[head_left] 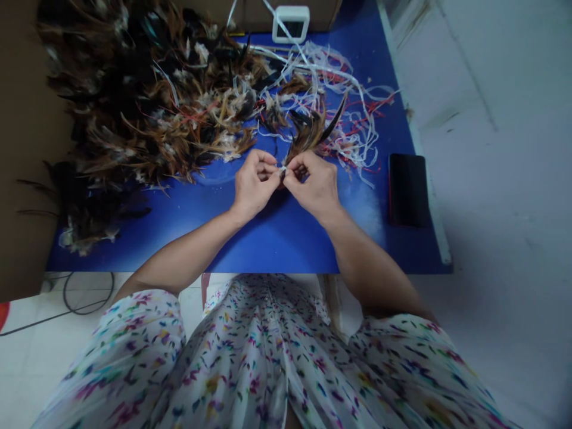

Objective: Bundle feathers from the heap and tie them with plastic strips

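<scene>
Over the blue table, my left hand (257,182) and my right hand (315,182) meet fingertip to fingertip. Both pinch the pale quill end of a small bunch of brown and black feathers (308,131). The bunch fans out away from me, above my right hand. At the pinch a whitish bit shows, too small to tell whether it is down, string or quill. A large pile of brown and black feathers (147,113) spreads at the left. Behind the hands lies a tangle of white and red strings (353,119).
A black phone (407,190) lies near the right table edge, beside the wall (504,179). A small white framed device (290,25) stands at the back before a cardboard box. Another box panel (22,149) borders the left. Below, a black cable (89,310) loops on the tiled floor.
</scene>
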`<action>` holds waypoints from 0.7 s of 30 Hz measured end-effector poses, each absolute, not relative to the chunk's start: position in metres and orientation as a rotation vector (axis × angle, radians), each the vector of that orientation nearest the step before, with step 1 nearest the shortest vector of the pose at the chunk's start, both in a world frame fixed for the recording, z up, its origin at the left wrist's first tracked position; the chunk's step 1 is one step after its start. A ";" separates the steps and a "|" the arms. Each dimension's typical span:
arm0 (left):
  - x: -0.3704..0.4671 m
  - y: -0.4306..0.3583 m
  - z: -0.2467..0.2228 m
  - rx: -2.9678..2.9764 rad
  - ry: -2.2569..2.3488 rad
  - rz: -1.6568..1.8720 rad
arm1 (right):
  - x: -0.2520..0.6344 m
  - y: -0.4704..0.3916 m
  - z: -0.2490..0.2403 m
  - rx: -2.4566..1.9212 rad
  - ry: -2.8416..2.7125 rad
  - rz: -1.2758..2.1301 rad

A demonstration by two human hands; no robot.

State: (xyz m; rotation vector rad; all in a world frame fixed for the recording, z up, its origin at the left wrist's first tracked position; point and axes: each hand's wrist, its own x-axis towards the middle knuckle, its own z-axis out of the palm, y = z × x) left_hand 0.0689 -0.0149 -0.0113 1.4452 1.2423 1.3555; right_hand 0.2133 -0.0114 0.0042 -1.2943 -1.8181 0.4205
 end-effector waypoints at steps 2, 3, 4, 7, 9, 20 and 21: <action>0.069 -0.015 -0.012 1.400 1.237 1.360 | 0.212 -0.012 0.006 -1.295 -1.803 0.448; 0.069 -0.014 -0.012 1.381 1.238 1.358 | 0.212 -0.013 0.007 -1.296 -1.803 0.457; 0.069 -0.014 -0.013 1.367 1.238 1.353 | 0.212 -0.013 0.008 -1.297 -1.809 0.463; 0.068 -0.014 -0.015 1.371 1.232 1.332 | 0.213 -0.013 0.009 -1.282 -1.832 0.454; 0.067 -0.013 -0.017 1.401 1.229 1.329 | 0.215 -0.013 0.009 -1.267 -1.832 0.437; 0.068 -0.017 -0.011 1.532 1.291 1.360 | 0.216 -0.014 0.004 -1.228 -1.857 0.377; 0.068 -0.017 -0.011 1.526 1.290 1.359 | 0.216 -0.014 0.005 -1.241 -1.858 0.375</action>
